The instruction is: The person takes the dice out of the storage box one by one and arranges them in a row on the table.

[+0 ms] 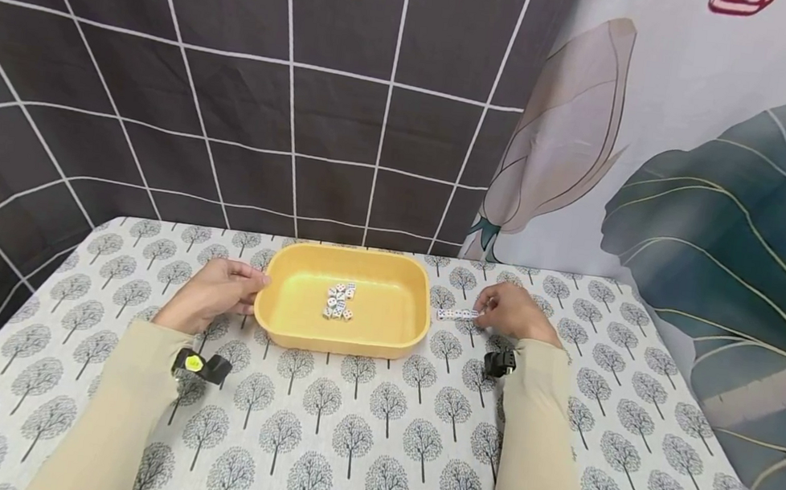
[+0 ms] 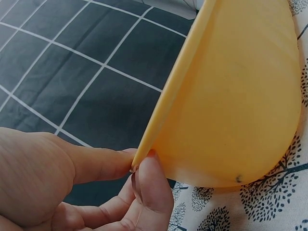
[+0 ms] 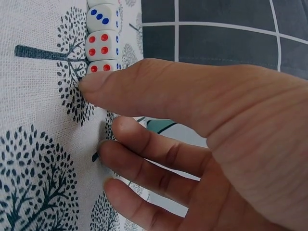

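Observation:
A yellow plastic basin (image 1: 381, 350) stands on the table, with several white dice (image 1: 338, 303) grouped on its floor. My left hand (image 1: 223, 290) pinches the basin's left rim between thumb and fingers, as the left wrist view shows close up. To the right of the basin, a straight row of dice (image 1: 454, 314) lies on the cloth. At the row's right end, my right hand (image 1: 511, 311) holds the last die (image 3: 102, 66), its thumb lying over it. The index finger is hidden behind the thumb; the other fingers are loosely bent. Red and blue pips show on the dice.
A white cloth with a tree print (image 1: 346, 466) covers the table. Behind the table hangs a dark curtain with a white grid (image 1: 336, 109). A curtain with large leaves (image 1: 752, 221) hangs on the right. Each wrist carries a small black camera.

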`<act>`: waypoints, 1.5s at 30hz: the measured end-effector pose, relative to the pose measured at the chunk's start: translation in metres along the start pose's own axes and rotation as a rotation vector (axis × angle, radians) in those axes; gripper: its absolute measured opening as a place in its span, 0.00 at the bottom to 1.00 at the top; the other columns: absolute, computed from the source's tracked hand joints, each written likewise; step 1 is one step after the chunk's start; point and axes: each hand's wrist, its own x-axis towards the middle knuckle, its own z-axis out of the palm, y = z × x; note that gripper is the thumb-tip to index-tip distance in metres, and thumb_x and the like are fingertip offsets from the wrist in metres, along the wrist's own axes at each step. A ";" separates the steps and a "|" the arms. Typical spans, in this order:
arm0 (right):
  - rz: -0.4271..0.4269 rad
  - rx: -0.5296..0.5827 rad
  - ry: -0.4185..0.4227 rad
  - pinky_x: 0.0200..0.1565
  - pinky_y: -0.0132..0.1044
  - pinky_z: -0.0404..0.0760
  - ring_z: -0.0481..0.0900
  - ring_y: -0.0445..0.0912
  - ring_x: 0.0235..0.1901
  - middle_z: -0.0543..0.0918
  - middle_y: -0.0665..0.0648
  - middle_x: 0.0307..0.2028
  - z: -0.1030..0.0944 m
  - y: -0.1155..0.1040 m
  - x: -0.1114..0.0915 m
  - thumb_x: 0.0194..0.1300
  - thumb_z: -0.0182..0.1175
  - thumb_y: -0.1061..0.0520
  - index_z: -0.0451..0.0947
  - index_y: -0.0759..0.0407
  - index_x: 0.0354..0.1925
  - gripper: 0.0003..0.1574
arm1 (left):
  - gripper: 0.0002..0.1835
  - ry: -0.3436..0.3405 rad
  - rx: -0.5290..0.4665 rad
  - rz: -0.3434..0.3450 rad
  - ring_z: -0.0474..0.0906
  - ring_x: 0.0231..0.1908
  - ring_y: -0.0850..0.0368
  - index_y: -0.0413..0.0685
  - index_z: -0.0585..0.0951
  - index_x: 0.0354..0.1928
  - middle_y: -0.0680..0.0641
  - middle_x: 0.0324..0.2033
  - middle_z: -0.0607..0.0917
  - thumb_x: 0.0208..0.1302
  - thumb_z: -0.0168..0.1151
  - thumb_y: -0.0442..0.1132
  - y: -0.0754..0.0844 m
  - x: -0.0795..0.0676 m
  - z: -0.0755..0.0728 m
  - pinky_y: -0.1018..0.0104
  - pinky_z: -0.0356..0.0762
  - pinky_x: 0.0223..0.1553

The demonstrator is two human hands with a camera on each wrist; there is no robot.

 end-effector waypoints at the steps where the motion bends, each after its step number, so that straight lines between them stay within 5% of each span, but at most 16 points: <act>1: 0.000 -0.003 0.002 0.29 0.34 0.77 0.75 0.46 0.31 0.79 0.56 0.34 0.000 0.000 0.000 0.61 0.69 0.61 0.83 0.56 0.39 0.07 | 0.20 0.001 0.000 0.001 0.81 0.31 0.63 0.27 0.70 0.62 0.45 0.40 0.82 0.78 0.54 0.37 0.000 0.000 0.000 0.71 0.89 0.37; 8: 0.012 0.029 0.005 0.33 0.35 0.80 0.77 0.48 0.34 0.80 0.58 0.39 -0.004 -0.005 -0.006 0.60 0.71 0.61 0.82 0.58 0.45 0.13 | 0.20 -0.001 0.004 -0.005 0.81 0.31 0.63 0.28 0.71 0.62 0.46 0.40 0.82 0.78 0.54 0.37 0.000 0.000 0.000 0.71 0.89 0.37; 21: -0.131 0.015 0.083 0.35 0.35 0.77 0.75 0.47 0.35 0.80 0.57 0.36 -0.016 -0.016 -0.012 0.63 0.68 0.62 0.81 0.61 0.54 0.20 | 0.21 -0.001 -0.001 -0.016 0.81 0.32 0.62 0.28 0.70 0.63 0.45 0.42 0.82 0.78 0.54 0.38 0.000 0.000 -0.001 0.71 0.89 0.37; 45: -0.348 0.033 0.176 0.47 0.41 0.78 0.77 0.52 0.44 0.82 0.58 0.39 -0.006 -0.072 -0.017 0.61 0.72 0.59 0.83 0.58 0.49 0.17 | 0.20 0.001 0.004 -0.006 0.82 0.32 0.63 0.28 0.71 0.62 0.45 0.41 0.84 0.78 0.54 0.38 -0.002 0.000 -0.002 0.71 0.89 0.38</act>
